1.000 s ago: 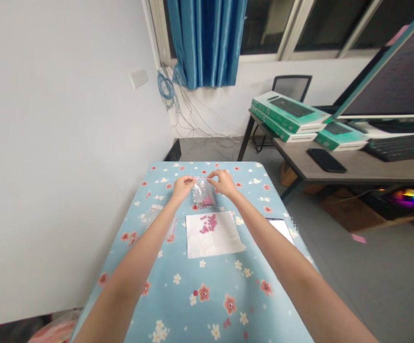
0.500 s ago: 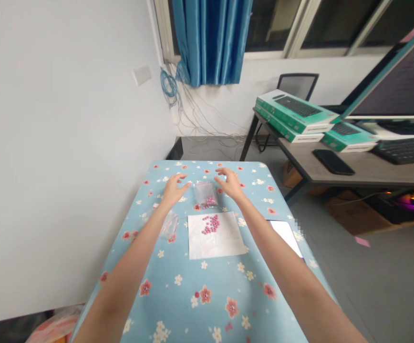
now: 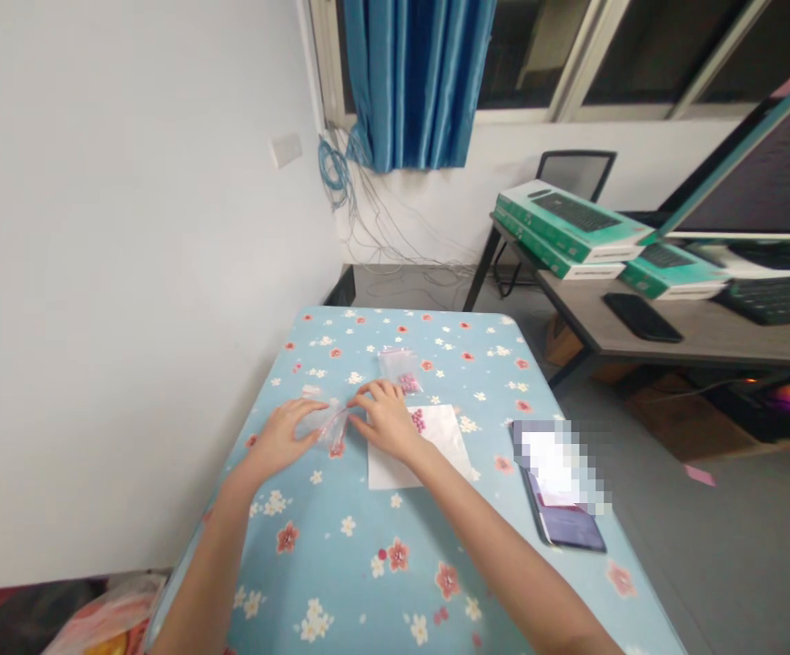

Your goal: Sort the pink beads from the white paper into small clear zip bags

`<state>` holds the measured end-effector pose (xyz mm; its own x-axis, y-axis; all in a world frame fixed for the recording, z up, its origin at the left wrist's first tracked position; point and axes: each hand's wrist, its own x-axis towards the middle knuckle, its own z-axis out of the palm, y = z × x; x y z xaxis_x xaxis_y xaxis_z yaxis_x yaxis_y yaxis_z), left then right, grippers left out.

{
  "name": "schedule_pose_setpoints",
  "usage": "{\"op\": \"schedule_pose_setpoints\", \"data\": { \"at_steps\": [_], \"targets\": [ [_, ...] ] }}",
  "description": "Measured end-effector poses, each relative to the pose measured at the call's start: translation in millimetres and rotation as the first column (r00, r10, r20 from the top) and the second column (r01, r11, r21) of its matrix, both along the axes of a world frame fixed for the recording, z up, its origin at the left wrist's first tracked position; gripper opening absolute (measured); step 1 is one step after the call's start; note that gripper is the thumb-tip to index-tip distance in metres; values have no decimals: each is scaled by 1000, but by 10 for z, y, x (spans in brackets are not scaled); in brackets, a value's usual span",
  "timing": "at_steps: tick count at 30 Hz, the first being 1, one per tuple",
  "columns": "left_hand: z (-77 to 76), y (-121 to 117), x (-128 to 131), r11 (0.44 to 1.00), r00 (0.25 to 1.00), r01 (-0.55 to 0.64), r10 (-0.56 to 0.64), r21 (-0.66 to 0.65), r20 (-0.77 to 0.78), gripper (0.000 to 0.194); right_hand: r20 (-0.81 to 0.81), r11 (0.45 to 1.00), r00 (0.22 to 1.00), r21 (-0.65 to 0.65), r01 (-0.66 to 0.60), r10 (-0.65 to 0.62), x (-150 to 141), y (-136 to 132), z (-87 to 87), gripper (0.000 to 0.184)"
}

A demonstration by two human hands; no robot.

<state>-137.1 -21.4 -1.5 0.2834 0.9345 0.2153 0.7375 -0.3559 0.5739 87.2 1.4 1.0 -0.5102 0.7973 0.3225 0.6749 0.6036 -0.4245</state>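
A clear plastic bag (image 3: 329,422) lies on the left part of the table, between my two hands. My left hand (image 3: 284,440) is at its left edge, fingers and thumb apart over the plastic. On the other side, my right hand (image 3: 387,418) reaches across with curved, parted fingers, their tips close to the bag's right edge. Whether either hand touches it I cannot tell. Beneath my right hand is a white sheet (image 3: 444,446) with pink beads (image 3: 419,420), partly hidden by the hand. Just beyond lies a second clear bag (image 3: 395,362) with pink beads at its bottom.
A flowered blue cloth (image 3: 340,582) covers the table. A phone or tablet (image 3: 569,528) lies near the right edge, partly pixelated. The wall (image 3: 128,273) runs close on the left. A desk (image 3: 613,332) with keyboard boxes (image 3: 572,223) stands at the right.
Both hands have come back toward me from beside the beaded bag. My left hand is now at the flat bag, and my right hand has moved left over the sheet.
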Motion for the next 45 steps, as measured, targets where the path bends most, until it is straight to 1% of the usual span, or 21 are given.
{"op": "schedule_pose_setpoints", "data": {
  "at_steps": [3,6,12,14,16,19,21,23,25,26,29,32,34,36,38,40,42,44,45],
  "targets": [
    [-21,-58,1,999,997,-15,19,49,-74,32,46,1000,999,-6,-21,21,-132,11,-64,22],
    [-37,-63,6,997,992,-3,12,74,-125,28,65,999,997,-16,-27,28,-192,22,-107,21],
    [-60,-45,44,996,987,24,-9,91,-160,20,79,1000,997,-28,-8,10,-227,15,-135,20],
    [-51,-50,63,992,986,35,-14,124,-165,17,71,999,997,-33,-5,7,-234,10,-128,20],
    [-22,-62,93,980,986,33,0,194,-169,17,45,999,999,-34,4,-3,-233,2,-105,21],
    [57,-94,180,930,988,-8,63,368,-138,16,-52,998,997,-29,51,-52,-196,-17,-41,23],
    [121,-121,272,876,991,-42,98,481,-91,14,-142,995,985,-32,97,-100,-136,-28,10,23],
    [174,-149,384,824,994,-64,102,562,-37,12,-239,990,960,-50,135,-143,-47,-36,57,22],
    [207,-178,508,783,997,-71,77,617,17,9,-355,986,920,-101,135,-162,61,-45,86,20],
    [213,-192,572,773,997,-73,62,631,39,8,-422,982,891,-141,122,-171,119,-53,93,20],
    [202,-238,759,779,996,-70,17,623,91,7,-595,951,770,-304,50,-230,275,-100,81,21],
    [167,-286,932,791,991,-62,-25,609,133,7,-709,894,626,-447,-41,-326,372,-185,39,26],
    [142,-313,1029,790,988,-53,-46,611,145,8,-764,847,504,-520,-113,-402,398,-251,11,35],
    [121,-332,1103,787,989,-34,-63,616,136,8,-789,796,388,-575,-190,-477,401,-313,-8,45],
    [99,-345,1150,786,991,-2,-82,618,107,9,-793,756,303,-603,-256,-529,394,-358,-15,52],
    [75,-352,1170,789,992,33,-99,613,74,10,-786,734,244,-618,-283,-568,387,-384,-16,58],
    [49,-356,1170,797,993,47,-100,602,55,11,-781,732,210,-624,-273,-588,387,-391,-19,62],
    [23,-357,1156,811,996,40,-82,584,46,12,-786,745,219,-618,-251,-578,393,-388,-31,64],
    [12,-356,1146,823,997,35,-69,567,38,15,-792,753,246,-609,-248,-559,399,-385,-41,62]
  ]
}}
